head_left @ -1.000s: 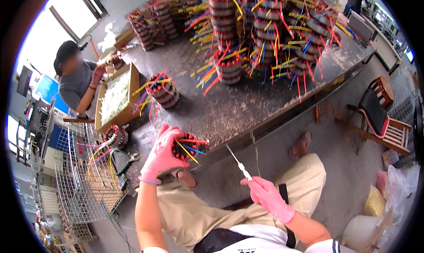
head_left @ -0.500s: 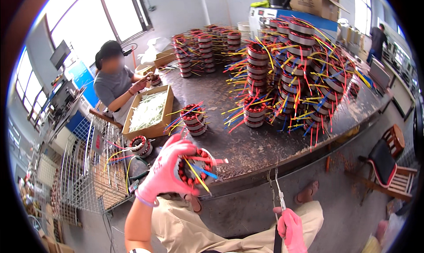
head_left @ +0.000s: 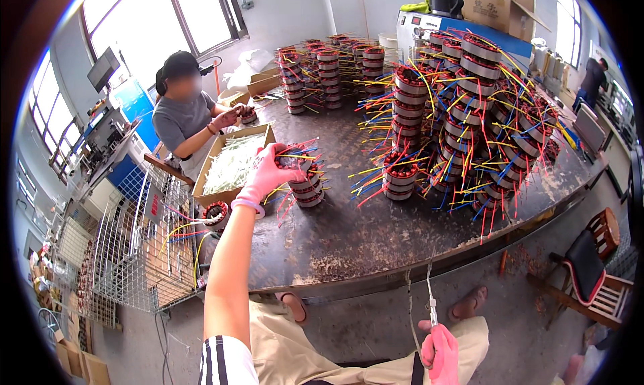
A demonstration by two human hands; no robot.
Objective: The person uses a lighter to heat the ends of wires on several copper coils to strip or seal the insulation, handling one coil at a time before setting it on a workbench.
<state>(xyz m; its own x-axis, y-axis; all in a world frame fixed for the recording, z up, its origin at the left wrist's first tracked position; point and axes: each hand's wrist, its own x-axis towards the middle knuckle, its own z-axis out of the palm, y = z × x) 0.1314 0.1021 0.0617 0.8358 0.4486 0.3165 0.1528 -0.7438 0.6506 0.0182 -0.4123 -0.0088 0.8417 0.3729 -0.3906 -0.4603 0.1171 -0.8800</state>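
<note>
My left hand [head_left: 268,173], in a pink glove, reaches over the table with its fingers round a motor stator [head_left: 292,158]. This wound ring is at the top of a short stator stack [head_left: 308,191] with red, blue and yellow leads sticking out; whether it rests fully on the stack is hidden. Low at the right, my gloved right hand [head_left: 440,355] is closed round a slim silver tool [head_left: 433,311] with a thin cord running from its upper end. Another stator [head_left: 216,214], with pale sleeved leads, sits at the table's left edge.
Tall stator stacks [head_left: 463,116] fill the table's right side, with more [head_left: 329,76] behind. A cardboard box [head_left: 268,143] of white sleeves lies at left, beside a wire cage [head_left: 141,230]. A co-worker [head_left: 184,110] handles a stator across the table. A chair [head_left: 587,264] stands at right.
My left hand has carried its stator away from me, from above the table's front edge to the top of the short stack. My right hand still grips the silver tool.
</note>
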